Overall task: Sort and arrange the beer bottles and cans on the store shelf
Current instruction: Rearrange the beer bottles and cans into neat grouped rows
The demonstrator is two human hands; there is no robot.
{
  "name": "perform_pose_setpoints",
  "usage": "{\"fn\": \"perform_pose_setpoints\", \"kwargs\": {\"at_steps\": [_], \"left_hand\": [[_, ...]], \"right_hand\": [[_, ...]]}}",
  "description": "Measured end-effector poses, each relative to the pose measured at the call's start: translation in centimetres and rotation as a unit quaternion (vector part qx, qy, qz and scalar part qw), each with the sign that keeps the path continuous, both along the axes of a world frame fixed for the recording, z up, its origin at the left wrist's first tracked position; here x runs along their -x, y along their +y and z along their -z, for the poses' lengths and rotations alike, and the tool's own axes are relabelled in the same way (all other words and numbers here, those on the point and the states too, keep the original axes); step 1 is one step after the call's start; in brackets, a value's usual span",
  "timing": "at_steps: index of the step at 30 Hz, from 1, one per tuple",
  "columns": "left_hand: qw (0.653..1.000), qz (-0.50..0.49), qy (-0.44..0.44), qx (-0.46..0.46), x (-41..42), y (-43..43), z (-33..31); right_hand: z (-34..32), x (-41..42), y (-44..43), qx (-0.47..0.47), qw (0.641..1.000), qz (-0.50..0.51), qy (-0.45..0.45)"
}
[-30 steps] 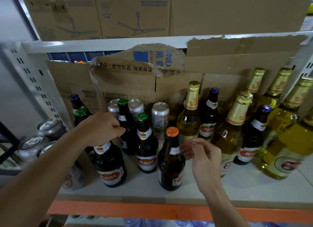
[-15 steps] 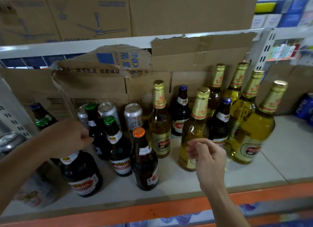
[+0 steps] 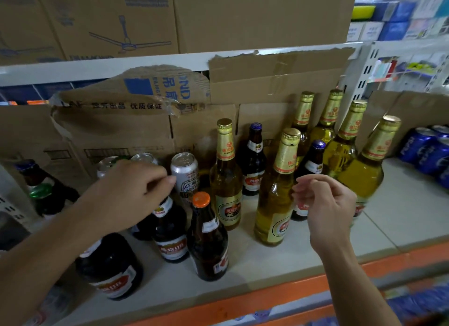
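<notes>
Landmark: orange-capped bottle (image 3: 206, 238), brown glass, upright near the front edge of the shelf (image 3: 267, 260).
Left hand (image 3: 131, 192): just left of the landmark and above it; fingers curl down over the top of the dark bottle (image 3: 170, 235) and grasp it; the cap is hidden under the hand.
Dark bottle: upright, just beside the landmark on its left, red-and-white label facing forward.
Right hand (image 3: 325, 204): well right of the landmark, raised off the shelf, released; fingers loosely bent, holding nothing.
Silver can (image 3: 184, 175): upright, directly behind the landmark, just beside the left fingertips.
Gold-foil bottle (image 3: 274, 204): right of the landmark, upright, between the landmark and the right hand.
Further gold-foil bottles: grouped behind and right of that bottle, mixed with two blue-capped dark ones.
Blue cans (image 3: 427, 150): far right of the landmark.
Cardboard (image 3: 109, 131): lines the back wall behind the landmark.
</notes>
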State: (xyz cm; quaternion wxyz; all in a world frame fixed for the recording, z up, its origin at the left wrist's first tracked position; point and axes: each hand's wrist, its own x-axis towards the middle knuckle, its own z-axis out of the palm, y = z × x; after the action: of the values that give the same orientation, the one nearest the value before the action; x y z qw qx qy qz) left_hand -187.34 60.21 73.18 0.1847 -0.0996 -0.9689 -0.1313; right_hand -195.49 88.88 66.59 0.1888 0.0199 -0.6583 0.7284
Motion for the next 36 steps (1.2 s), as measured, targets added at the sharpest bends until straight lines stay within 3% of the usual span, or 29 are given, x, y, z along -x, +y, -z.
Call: {"fn": "perform_pose_setpoints", "kwargs": {"at_steps": [6, 10, 15, 18, 24, 26, 29, 33, 36], "left_hand": [[0.996, 0.064, 0.014, 0.056, 2.4, 3.0, 0.9], [0.994, 0.104, -0.035, -0.029, 3.6, 4.0, 0.8], [0.988, 0.108, -0.080, -0.070, 4.1, 6.6, 0.9], [0.979, 0.093, -0.166, -0.073, 4.4, 8.2, 1.1], [0.954, -0.011, -0.298, 0.032, 5.2, 9.7, 0.4], [0.958, -0.043, -0.280, 0.050, 5.2, 10.2, 0.4], [0.976, -0.074, -0.187, 0.090, 4.7, 11.5, 0.7], [0.990, -0.031, -0.121, 0.063, 3.4, 14.2, 1.1], [0.992, 0.015, -0.123, 0.025, 2.6, 15.5, 1.9]], "right_hand": [[-0.6, 0.6, 0.2, -0.015, 0.999, 0.049, 0.012], [-0.9, 1.3, 1.1, -0.015, 0.997, 0.071, 0.002], [-1.8, 3.8, 2.6, -0.022, 0.996, 0.086, 0.017], [-1.6, 5.1, 3.4, -0.032, 0.996, 0.081, 0.022], [-1.2, 7.1, 5.2, -0.133, 0.989, 0.057, 0.035], [-0.9, 7.9, 5.3, -0.155, 0.987, 0.023, 0.023], [-0.5, 9.2, 4.7, -0.169, 0.984, -0.054, 0.011], [0.3, 11.4, 3.7, -0.208, 0.973, -0.099, -0.013], [0.8, 12.1, 3.6, -0.213, 0.973, -0.092, -0.007]]}}
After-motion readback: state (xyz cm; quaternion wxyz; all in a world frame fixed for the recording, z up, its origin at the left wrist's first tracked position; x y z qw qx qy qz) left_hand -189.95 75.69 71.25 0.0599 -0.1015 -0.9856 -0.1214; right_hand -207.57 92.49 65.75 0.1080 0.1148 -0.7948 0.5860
